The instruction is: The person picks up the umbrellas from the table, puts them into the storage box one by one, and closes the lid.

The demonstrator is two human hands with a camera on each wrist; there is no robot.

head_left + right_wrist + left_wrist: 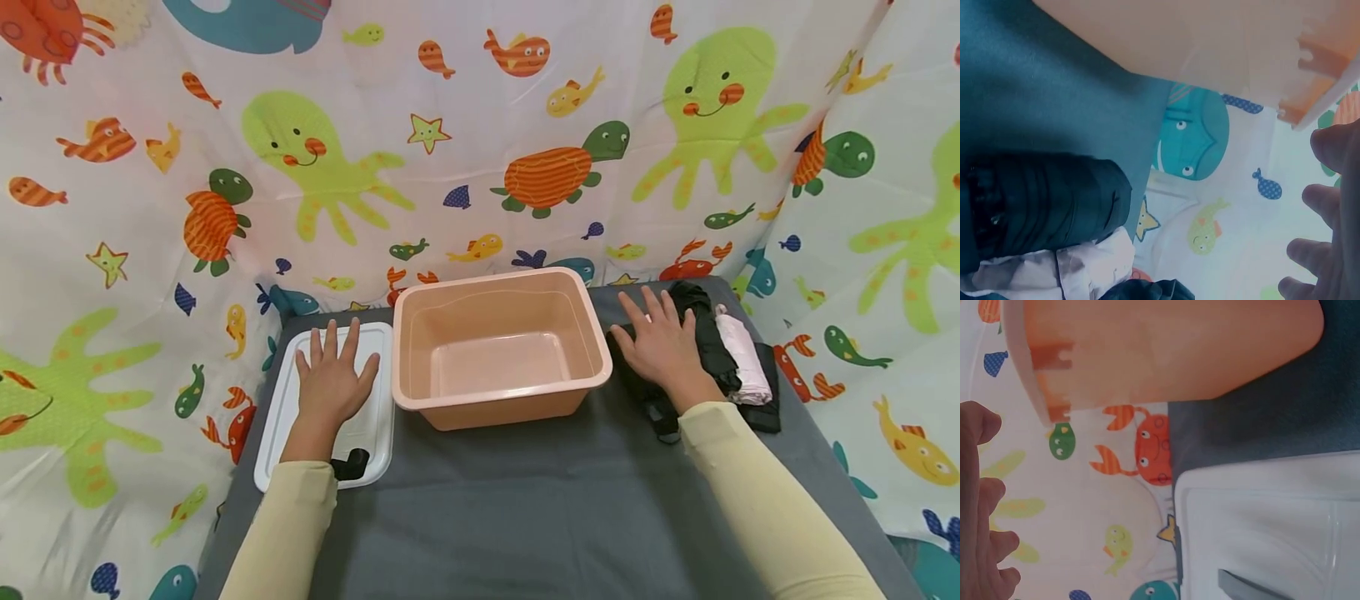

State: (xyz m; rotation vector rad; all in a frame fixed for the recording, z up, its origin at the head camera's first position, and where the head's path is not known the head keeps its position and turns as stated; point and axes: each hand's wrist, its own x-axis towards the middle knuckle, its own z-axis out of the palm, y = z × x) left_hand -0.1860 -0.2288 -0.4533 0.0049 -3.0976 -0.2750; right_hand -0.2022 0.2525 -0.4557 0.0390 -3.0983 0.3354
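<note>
My left hand [328,390], fingers spread and straight, is over a white plastic lid [372,435] with a raised rim. My right hand [663,348] is also spread, above the left part of a group of dark folded things [701,329] and a pale pink cloth bundle [741,354]. In the right wrist view, a dark rolled bundle [1063,200] resembling a compact umbrella lies beside the pink cloth. Between the hands stands a peach plastic basin [510,410], its visible inside bare. Neither hand holds anything.
Everything rests on a grey cloth-covered table [487,508]. A curtain [465,108] printed with sea animals rises behind it and along both sides. Close to the left wrist, a small black object [350,464] overlaps the lid's near end.
</note>
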